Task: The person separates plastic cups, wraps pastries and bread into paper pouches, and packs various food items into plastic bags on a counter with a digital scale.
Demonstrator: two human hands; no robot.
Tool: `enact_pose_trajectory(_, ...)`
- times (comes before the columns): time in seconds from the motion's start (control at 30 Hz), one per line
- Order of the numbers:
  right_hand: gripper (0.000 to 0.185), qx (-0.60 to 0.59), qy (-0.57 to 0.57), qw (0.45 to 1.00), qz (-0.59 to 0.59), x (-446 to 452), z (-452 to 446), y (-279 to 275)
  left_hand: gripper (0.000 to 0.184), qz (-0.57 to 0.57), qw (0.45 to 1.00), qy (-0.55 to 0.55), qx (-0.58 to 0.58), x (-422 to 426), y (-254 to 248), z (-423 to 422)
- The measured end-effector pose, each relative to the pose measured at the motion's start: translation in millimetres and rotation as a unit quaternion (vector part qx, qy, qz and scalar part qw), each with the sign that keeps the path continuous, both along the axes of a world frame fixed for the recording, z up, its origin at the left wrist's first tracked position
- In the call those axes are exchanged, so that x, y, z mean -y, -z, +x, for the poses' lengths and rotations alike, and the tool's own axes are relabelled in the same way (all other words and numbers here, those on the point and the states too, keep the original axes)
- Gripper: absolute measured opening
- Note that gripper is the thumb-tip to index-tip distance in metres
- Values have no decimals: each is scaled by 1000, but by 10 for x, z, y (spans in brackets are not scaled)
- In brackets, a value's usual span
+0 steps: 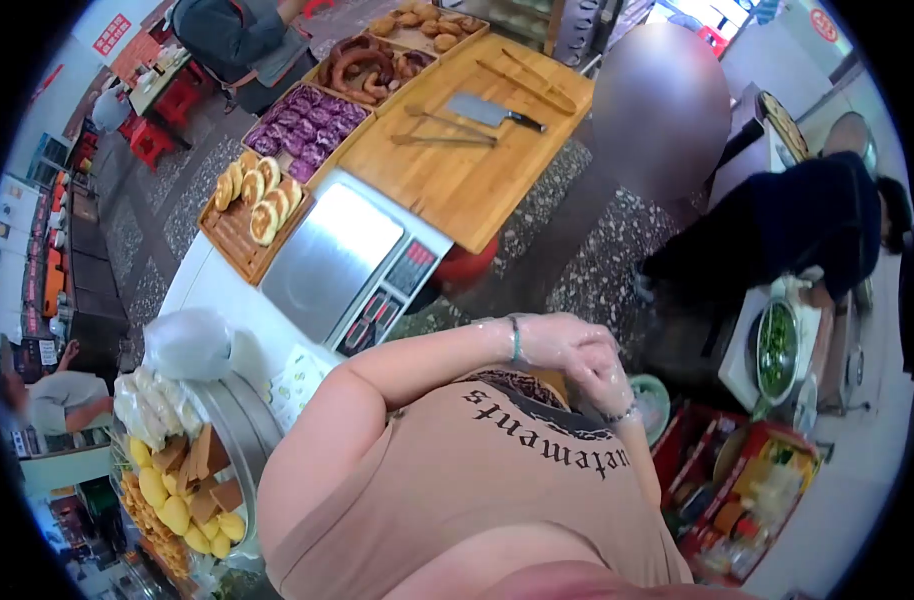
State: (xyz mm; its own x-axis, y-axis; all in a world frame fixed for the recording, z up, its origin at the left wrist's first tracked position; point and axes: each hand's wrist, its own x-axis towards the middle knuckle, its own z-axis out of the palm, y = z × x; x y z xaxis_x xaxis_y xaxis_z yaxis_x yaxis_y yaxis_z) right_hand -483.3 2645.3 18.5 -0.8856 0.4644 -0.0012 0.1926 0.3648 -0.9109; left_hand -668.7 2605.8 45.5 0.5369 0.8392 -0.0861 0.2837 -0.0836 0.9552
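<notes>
My left hand (555,342) and my right hand (605,385) are clasped together in front of my chest, both in clear plastic gloves. The fingers are folded against each other, and no object shows between them. A teal band circles the left wrist, and a dark one the right. Nearest to the left forearm is a silver weighing scale (332,262) with a keypad. Beyond it, a wooden board (427,185) carries a cleaver (482,110) and two pairs of tongs, one metal (442,138) and one wooden (527,85).
Trays of round flatbreads (262,205), purple pieces (307,130), sausages (362,75) and brown buns (427,25) line the counter. At left stands a metal tray (242,400) of yellow and brown food. One person (777,225) bends at the right, near a bowl of greens (777,340); red crates (747,490) sit below.
</notes>
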Motion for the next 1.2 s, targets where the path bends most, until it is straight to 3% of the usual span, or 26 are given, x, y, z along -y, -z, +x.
enact_pose_trajectory(0.17, 22, -33, -77, 994, -69, -1565, -369, 165, 51, 13, 992, -118, -46, -1289, 269, -245)
enact_pose_trajectory(0.23, 27, -42, -108, 987, -115, -2129, -624, 114, 58, -12, 955, -283, 85, -1660, 362, -363)
enact_pose_trajectory(0.27, 27, -49, -125, 984, -115, -2393, -760, 20, 62, -40, 943, -317, 95, -1820, 344, -457)
enact_pose_trajectory(0.4, 37, -81, -261, 957, -98, -3387, -1335, -247, 66, 26, 863, -494, 103, -2337, 318, -747)
enact_pose_trajectory(0.47, 38, -40, -282, 944, -165, -3747, -1611, -185, 65, 57, 820, -556, 124, -2466, 371, -870)
enact_pose_trajectory(0.6, 37, -38, -267, 941, -204, -4099, -2170, -70, 65, 18, 756, -636, 154, -2606, 463, -1202)
enact_pose_trajectory(0.67, 39, -24, -284, 935, -210, -4147, -2419, -75, 64, 42, 708, -698, 104, -2648, 673, -1444)
enact_pose_trajectory(0.7, 40, -33, -281, 930, -233, -4169, -2544, 15, 64, 45, 689, -709, 143, -2714, 689, -1546)
enact_pose_trajectory(0.8, 44, 30, -309, 914, -263, -4304, -2749, 185, 63, 59, 682, -724, 82, -2903, 868, -1845)
enact_pose_trajectory(0.87, 45, 26, -302, 899, -316, -4352, -2892, 366, 62, 34, 645, -755, 115, -3102, 637, -1837)
enact_pose_trajectory(0.97, 47, 52, -381, 873, -300, -4576, -3168, 622, 62, 32, 637, -752, 167, -3294, 601, -1803)
enact_pose_trajectory(1.0, 48, 49, -413, 860, -295, -4623, -3267, 698, 62, 33, 594, -786, 171, -3311, 667, -1772)
enact_pose_trajectory(1.07, 51, 97, -424, 880, -192, -4768, -3465, 704, 64, 11, 574, -812, 108, -3296, 791, -1739)
enact_pose_trajectory(1.17, 52, 113, -489, 836, -223, -4862, -3794, 659, 66, -22, 485, -870, 90, -3144, 737, -1529)
enact_pose_trajectory(1.2, 52, 128, -504, 834, -186, -4883, -3929, 652, 67, -19, 459, -884, 87, -3094, 757, -1507)
